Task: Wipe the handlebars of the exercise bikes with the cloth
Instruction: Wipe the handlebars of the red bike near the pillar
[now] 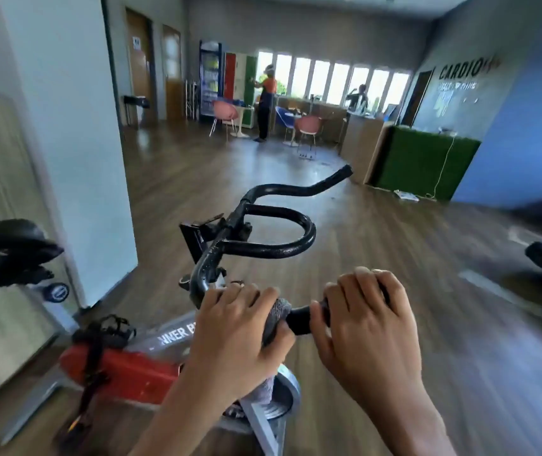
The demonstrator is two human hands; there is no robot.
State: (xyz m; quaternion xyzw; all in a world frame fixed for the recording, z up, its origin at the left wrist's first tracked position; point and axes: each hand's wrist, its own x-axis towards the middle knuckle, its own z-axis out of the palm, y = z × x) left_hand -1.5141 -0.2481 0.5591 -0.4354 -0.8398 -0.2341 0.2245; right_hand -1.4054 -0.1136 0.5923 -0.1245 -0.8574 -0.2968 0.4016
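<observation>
Left hand [240,327] was wrapped tight around the grey cloth [279,311], fingers curled over the top and thumb tucked under, so the cloth was bunched around the near arm of the black handlebars [263,248]. The loose tail of the cloth hung out below the palm, down toward the silver flywheel [287,391]. Right hand [365,324] was just beside it, clamped bare onto the very end of that same bar, all fingers curled over it and no cloth under it as far as I could see. A short stretch of bare black grip showed between the two hands.

From there the bar curved up and away to the centre clamp, with an inner loop sticking out to the right and the far arm poking up toward the back of the room. A small black bracket [197,232] sat on the stem just left of the clamp.

Rest of the spin bike was below and to the left: red frame [125,366] with partial white lettering above it, a strapped pedal [107,325] and the black saddle [9,248] over by the white wall.

Everything stood on a wood floor [394,225]. At the back there was a counter faced with green turf [427,162], a couple of pink chairs [223,111], a drinks fridge [209,80], a person in an orange top [267,90] by the windows, and "CARDIO" lettering [460,72] on the blue-grey wall. Edges were pretty blurry.
</observation>
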